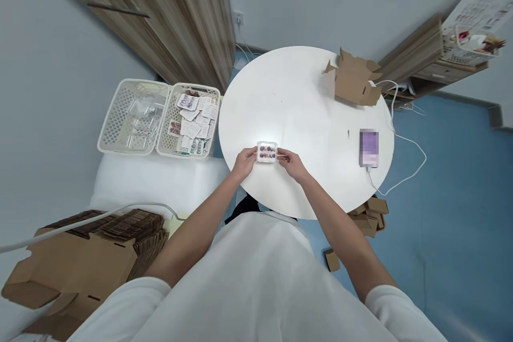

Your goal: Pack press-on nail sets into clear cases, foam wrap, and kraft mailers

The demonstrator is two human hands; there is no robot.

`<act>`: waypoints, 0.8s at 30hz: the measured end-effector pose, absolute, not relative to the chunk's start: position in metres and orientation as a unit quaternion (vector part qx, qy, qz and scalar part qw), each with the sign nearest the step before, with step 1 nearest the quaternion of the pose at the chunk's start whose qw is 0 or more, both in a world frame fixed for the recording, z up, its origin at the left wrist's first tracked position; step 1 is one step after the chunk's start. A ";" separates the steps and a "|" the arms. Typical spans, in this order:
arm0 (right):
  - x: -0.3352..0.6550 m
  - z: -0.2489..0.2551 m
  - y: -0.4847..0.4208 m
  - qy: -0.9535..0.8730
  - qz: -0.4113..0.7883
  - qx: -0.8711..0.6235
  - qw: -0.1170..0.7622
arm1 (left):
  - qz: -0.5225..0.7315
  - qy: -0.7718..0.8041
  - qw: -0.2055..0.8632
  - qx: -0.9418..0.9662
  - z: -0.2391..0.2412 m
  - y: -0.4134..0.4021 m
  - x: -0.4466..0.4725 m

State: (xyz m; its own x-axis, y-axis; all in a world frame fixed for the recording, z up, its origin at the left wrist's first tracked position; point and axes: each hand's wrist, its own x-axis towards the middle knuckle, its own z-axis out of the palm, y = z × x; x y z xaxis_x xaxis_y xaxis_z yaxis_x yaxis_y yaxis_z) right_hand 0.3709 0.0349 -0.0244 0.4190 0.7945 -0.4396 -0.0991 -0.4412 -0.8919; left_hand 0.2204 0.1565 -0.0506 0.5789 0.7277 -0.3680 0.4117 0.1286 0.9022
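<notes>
A small clear plastic case [266, 152] with rows of dark red and brown pieces inside rests on the round white table [304, 112] near its front edge. My left hand [243, 162] pinches the case's left side. My right hand [292, 163] pinches its right side. Both hands have fingers closed on the case's edges.
Two white baskets stand to the left: one [129, 117] with clear trays, one [188, 120] with several similar packs. A folded cardboard box [355, 79] and a phone [368, 148] on a white cable lie on the table. Flat cardboard stacks [86, 251] sit lower left; small boxes [368, 216] lie on the blue floor.
</notes>
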 end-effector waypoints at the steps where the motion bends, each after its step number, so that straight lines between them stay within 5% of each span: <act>1: 0.377 -0.022 0.017 -0.249 0.477 -0.700 0.468 | 0.122 0.428 0.614 0.652 -0.049 0.143 0.225; 11: 0.403 -0.024 -0.111 -0.244 0.493 -0.684 0.479 | 0.042 0.394 0.597 0.697 -0.055 0.031 0.258; 24: 0.403 -0.056 -0.115 -0.294 0.466 -0.679 0.484 | 0.038 0.389 0.515 0.763 -0.060 0.007 0.266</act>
